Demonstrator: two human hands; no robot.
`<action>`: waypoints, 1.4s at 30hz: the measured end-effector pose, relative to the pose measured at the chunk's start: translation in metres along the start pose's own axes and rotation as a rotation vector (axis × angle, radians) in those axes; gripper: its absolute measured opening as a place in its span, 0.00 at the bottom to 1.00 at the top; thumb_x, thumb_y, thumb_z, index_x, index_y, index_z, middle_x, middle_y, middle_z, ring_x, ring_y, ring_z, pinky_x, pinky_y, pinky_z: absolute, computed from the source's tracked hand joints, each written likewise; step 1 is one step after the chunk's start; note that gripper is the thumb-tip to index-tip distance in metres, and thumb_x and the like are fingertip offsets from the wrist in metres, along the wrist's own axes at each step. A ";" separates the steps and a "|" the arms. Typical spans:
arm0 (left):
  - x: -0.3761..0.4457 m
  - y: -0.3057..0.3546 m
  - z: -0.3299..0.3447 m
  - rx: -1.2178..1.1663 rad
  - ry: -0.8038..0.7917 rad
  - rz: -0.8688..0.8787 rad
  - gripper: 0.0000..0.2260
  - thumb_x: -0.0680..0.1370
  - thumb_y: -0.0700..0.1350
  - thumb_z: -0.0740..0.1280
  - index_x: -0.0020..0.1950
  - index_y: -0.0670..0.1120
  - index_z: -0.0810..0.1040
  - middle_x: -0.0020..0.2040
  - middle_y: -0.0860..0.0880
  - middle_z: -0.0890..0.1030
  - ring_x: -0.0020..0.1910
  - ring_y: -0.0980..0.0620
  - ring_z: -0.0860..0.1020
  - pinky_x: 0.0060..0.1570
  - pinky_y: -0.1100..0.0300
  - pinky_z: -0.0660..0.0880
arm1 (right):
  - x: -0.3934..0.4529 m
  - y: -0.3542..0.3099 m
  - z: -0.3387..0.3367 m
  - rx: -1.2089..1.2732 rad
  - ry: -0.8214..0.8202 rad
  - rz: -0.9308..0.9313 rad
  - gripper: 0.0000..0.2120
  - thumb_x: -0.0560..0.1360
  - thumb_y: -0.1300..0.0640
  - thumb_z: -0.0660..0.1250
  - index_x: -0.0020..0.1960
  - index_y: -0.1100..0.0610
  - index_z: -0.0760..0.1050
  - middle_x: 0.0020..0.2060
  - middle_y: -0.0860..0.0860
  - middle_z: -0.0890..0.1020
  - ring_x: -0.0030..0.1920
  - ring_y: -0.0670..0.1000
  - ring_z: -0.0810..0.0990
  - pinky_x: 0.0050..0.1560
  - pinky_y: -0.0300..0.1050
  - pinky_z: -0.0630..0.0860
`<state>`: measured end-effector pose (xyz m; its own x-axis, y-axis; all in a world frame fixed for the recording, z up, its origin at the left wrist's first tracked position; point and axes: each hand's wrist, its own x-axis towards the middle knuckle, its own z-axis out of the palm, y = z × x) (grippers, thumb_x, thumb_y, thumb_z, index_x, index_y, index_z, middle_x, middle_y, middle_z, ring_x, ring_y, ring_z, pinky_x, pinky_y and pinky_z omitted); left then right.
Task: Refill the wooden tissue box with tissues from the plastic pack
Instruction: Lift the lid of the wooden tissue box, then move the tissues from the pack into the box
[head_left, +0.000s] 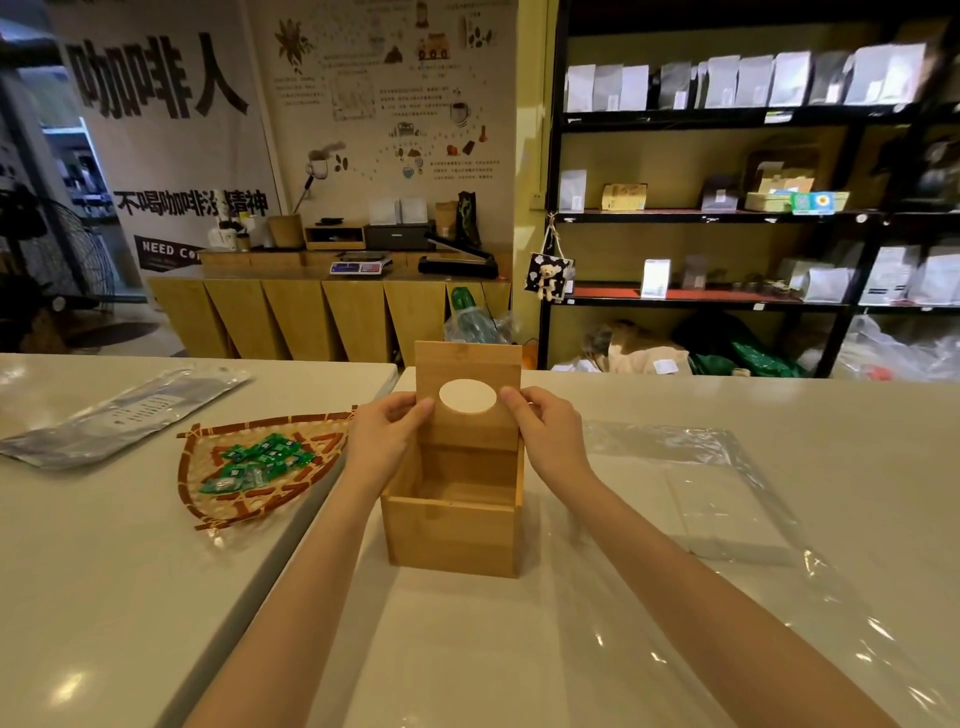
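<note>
Wooden tissue box (453, 525): on the white counter (597, 649), open, interior bare. Lid (467, 387): upright at the box's far edge, oval hole facing the viewer. Left hand (387, 434) and right hand (545, 431) pinch the lid's side edges. Plastic pack (727, 499): flat, right of the box, apart. Woven tray (260, 462) of green packets: left of the box, across a counter seam.

premises: coffee shop, retail and packing area. evidence: large white wall banner with black chinese characters and "need co..." (171, 130) at 10 o'clock; illustrated coffee poster (395, 88) at 12; wooden back counter (332, 306) bearing digital weighing scale (361, 262) and black bag sealer (457, 260); black metal shelving (727, 208) at 2 o'clock stocked with white and silver stand-up pouches (727, 83); pale service counter (104, 545) in foreground.
</note>
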<state>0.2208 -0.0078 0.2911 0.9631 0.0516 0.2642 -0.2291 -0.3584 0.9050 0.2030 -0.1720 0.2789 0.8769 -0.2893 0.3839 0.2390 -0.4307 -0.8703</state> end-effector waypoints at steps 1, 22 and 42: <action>-0.001 0.001 0.001 -0.004 0.012 -0.006 0.17 0.75 0.47 0.65 0.62 0.42 0.75 0.60 0.43 0.79 0.59 0.46 0.76 0.54 0.56 0.72 | 0.000 -0.001 0.000 0.012 0.001 0.008 0.16 0.77 0.49 0.60 0.48 0.60 0.79 0.41 0.55 0.81 0.44 0.53 0.78 0.47 0.50 0.76; -0.115 0.047 0.071 0.371 -0.512 0.769 0.18 0.75 0.54 0.62 0.65 0.53 0.71 0.72 0.56 0.64 0.70 0.62 0.60 0.68 0.65 0.57 | -0.071 0.034 -0.148 -0.381 -0.036 -0.052 0.14 0.80 0.55 0.56 0.60 0.56 0.76 0.57 0.52 0.81 0.58 0.51 0.77 0.57 0.40 0.69; -0.168 0.028 0.135 0.676 -1.054 0.737 0.30 0.76 0.60 0.56 0.74 0.50 0.54 0.77 0.51 0.48 0.76 0.55 0.49 0.71 0.64 0.48 | -0.136 0.100 -0.243 -1.000 -0.474 0.149 0.43 0.68 0.26 0.41 0.75 0.47 0.39 0.76 0.47 0.42 0.76 0.45 0.41 0.73 0.46 0.41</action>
<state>0.0715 -0.1523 0.2272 0.3818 -0.9233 -0.0417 -0.8858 -0.3784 0.2687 0.0062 -0.3835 0.2149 0.9901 -0.1323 -0.0461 -0.1384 -0.9747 -0.1757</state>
